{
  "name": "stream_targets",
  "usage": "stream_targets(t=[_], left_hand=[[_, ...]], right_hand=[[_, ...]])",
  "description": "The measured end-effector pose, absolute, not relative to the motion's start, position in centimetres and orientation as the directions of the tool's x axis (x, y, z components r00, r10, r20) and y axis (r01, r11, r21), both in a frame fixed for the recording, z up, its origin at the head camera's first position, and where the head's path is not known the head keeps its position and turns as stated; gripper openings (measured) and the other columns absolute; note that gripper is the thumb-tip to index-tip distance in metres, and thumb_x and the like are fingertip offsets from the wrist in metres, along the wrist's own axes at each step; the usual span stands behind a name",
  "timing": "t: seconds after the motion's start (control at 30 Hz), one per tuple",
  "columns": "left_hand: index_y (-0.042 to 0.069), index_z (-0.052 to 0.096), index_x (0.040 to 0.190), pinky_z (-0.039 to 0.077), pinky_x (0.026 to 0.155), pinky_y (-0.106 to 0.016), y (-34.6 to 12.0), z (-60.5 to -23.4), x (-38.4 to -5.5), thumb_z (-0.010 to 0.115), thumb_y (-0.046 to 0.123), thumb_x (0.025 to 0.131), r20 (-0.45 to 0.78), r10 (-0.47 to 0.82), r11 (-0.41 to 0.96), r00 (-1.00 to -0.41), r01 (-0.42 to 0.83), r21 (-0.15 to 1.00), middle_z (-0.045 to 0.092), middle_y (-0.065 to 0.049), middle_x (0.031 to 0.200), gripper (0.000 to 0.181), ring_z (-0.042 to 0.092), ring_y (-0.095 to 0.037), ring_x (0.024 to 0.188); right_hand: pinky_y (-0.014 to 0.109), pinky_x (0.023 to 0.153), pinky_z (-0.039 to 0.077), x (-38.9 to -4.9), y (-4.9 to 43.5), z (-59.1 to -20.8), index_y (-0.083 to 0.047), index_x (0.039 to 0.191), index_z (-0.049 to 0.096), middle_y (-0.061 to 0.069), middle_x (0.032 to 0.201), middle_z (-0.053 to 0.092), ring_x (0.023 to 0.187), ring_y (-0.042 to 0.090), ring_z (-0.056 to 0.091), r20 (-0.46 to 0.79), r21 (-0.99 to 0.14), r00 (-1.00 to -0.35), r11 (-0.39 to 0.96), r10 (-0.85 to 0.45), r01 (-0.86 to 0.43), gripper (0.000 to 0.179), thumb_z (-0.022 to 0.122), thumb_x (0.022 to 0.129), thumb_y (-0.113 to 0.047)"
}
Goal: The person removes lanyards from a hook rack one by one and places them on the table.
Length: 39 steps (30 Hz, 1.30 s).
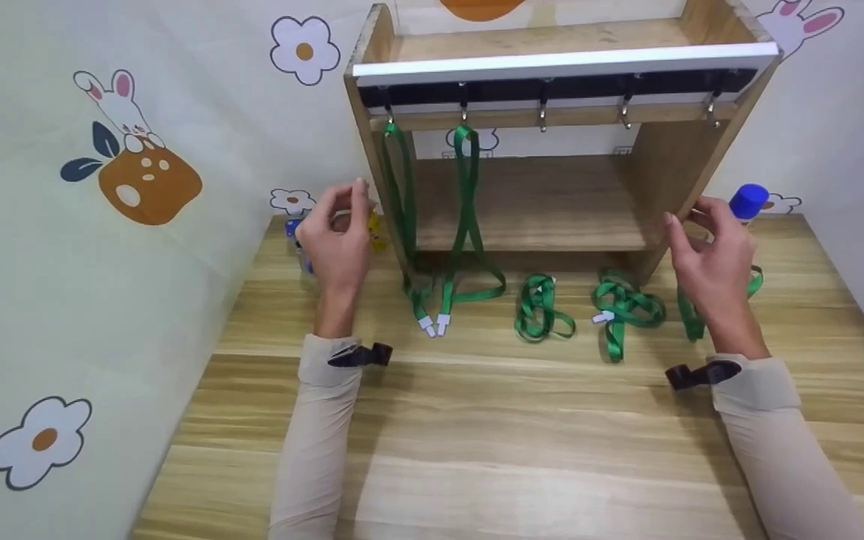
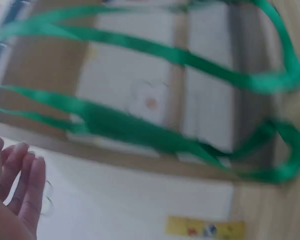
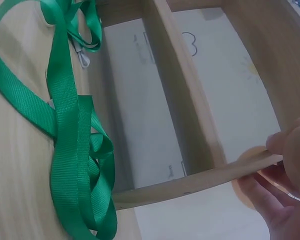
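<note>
Gripping: right hand (image 1: 713,244) on the edge of the rack (image 1: 672,154), low on its right side panel; thumb one side, fingers the other – pinching the wood
Left hand (image 1: 338,240): raised just beside the rack's left side; fingers close together and gently bent, thumb up opposite them; can't tell if thumb and fingertips meet, or if they touch the panel
Rack: wooden, upright on the table (image 1: 514,442); white and black rail (image 1: 507,91) across the upper front, five metal hooks (image 1: 543,116) along it
Lanyard 1 (image 1: 409,217): green, hanging from the leftmost hook; lower part reaches the table
Lanyard 2 (image 1: 466,176): green, on the second hook from left; strands cross partway down, lower part on the table
Clips (image 1: 442,324): two white ones side by side, at the low ends of the hung pair
Lanyard 3 (image 1: 528,307): bundled on the table, before the rack's middle
Lanyard 4 (image 1: 615,334): looped on the table, right of 3; white clip at its left
Lanyard 5 (image 1: 691,319): table, far right – partly hidden by the right hand and wrist
Blue cap (image 1: 748,200): just behind the right hand
</note>
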<state>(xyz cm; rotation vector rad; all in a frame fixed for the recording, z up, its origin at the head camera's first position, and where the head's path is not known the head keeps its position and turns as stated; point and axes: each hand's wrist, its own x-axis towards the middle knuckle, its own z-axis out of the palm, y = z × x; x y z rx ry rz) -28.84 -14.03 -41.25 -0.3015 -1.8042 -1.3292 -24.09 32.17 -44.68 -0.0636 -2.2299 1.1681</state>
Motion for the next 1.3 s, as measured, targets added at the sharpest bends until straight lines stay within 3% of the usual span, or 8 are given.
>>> stream_targets(t=[0.07, 0.17, 0.3, 0.53, 0.63, 0.87, 1.0, 1.3], left_hand=[[0.008, 0.083, 0.101, 0.065, 0.067, -0.026, -13.1, -40.6, -28.1, 0.075, 0.021, 0.105, 0.764, -0.258, 0.359, -0.592, 0.675, 0.645, 0.083, -0.006, 0.088, 0.016, 0.078, -0.017, 0.075], [0.009, 0.083, 0.109, 0.065, 0.068, -0.026, -11.3, -40.3, -27.1, 0.075, 0.021, 0.105, 0.768, -0.141, 0.332, -0.625, 0.700, 0.632, 0.084, -0.004, 0.092, 0.016, 0.079, -0.014, 0.075], [0.007, 0.080, 0.126, 0.066, 0.073, -0.024, -8.7, -40.9, -26.4, 0.077, 0.028, 0.103, 0.710, -0.003, 0.339, -0.705, 0.667, 0.664, 0.085, -0.007, 0.105, 0.031, 0.082, -0.010, 0.082], [0.007, 0.072, 0.141, 0.066, 0.078, -0.025, -6.4, -42.8, -26.5, 0.084, 0.035, 0.096, 0.624, 0.063, 0.302, -0.779, 0.610, 0.732, 0.083, -0.012, 0.117, 0.054, 0.083, -0.014, 0.089], [0.007, 0.073, 0.139, 0.067, 0.081, -0.025, -6.0, -43.4, -26.8, 0.084, 0.033, 0.095, 0.609, 0.068, 0.298, -0.790, 0.599, 0.743, 0.083, -0.010, 0.118, 0.052, 0.083, -0.014, 0.091], [0.009, 0.084, 0.116, 0.067, 0.081, -0.026, -5.9, -43.9, -27.0, 0.082, 0.027, 0.098, 0.566, 0.062, 0.295, -0.822, 0.557, 0.776, 0.085, -0.005, 0.108, 0.025, 0.081, -0.012, 0.087], [0.010, 0.086, 0.111, 0.067, 0.079, -0.026, -6.4, -43.1, -26.9, 0.082, 0.022, 0.099, 0.624, 0.035, 0.294, -0.781, 0.605, 0.740, 0.085, -0.005, 0.105, 0.018, 0.081, -0.013, 0.085], [0.008, 0.086, 0.111, 0.065, 0.079, -0.025, -7.4, -39.7, -25.3, 0.081, 0.010, 0.098, 0.852, 0.007, 0.292, -0.524, 0.816, 0.499, 0.085, -0.005, 0.094, 0.014, 0.077, -0.016, 0.085]], right_hand=[[0.011, 0.088, 0.058, -24.0, 32.2, -44.7, -0.009, 0.140, 0.067, 0.005, 0.141, 0.073, 0.131, 0.028, 0.072, 0.502, -0.753, -0.806, 0.617, 0.313, -0.229, 0.043, 0.077, 0.102, -0.029], [0.013, 0.089, 0.059, -24.0, 32.1, -44.8, -0.010, 0.140, 0.067, 0.004, 0.141, 0.073, 0.131, 0.028, 0.072, 0.505, -0.751, -0.802, 0.619, 0.318, -0.228, 0.043, 0.077, 0.103, -0.028], [0.020, 0.093, 0.060, -24.0, 32.0, -44.9, -0.009, 0.140, 0.067, 0.004, 0.141, 0.073, 0.132, 0.028, 0.071, 0.506, -0.747, -0.800, 0.628, 0.322, -0.220, 0.043, 0.077, 0.103, -0.027], [0.027, 0.097, 0.061, -24.0, 31.8, -44.8, -0.012, 0.142, 0.067, 0.004, 0.142, 0.073, 0.133, 0.026, 0.071, 0.508, -0.739, -0.803, 0.638, 0.313, -0.219, 0.045, 0.075, 0.104, -0.034], [0.025, 0.097, 0.061, -24.0, 31.8, -44.7, -0.013, 0.141, 0.067, 0.004, 0.142, 0.073, 0.133, 0.026, 0.071, 0.510, -0.737, -0.802, 0.639, 0.310, -0.222, 0.044, 0.074, 0.104, -0.035], [0.023, 0.096, 0.061, -23.8, 31.9, -44.7, -0.017, 0.141, 0.068, 0.003, 0.142, 0.073, 0.134, 0.025, 0.070, 0.505, -0.743, -0.804, 0.633, 0.315, -0.218, 0.042, 0.074, 0.104, -0.036], [0.022, 0.096, 0.060, -23.8, 31.9, -44.8, -0.018, 0.141, 0.068, 0.002, 0.142, 0.073, 0.134, 0.025, 0.071, 0.508, -0.745, -0.801, 0.628, 0.316, -0.225, 0.042, 0.074, 0.104, -0.036], [0.020, 0.094, 0.060, -23.9, 31.9, -44.9, -0.015, 0.141, 0.069, 0.003, 0.141, 0.074, 0.132, 0.026, 0.071, 0.525, -0.740, -0.794, 0.626, 0.306, -0.248, 0.041, 0.074, 0.104, -0.032]])
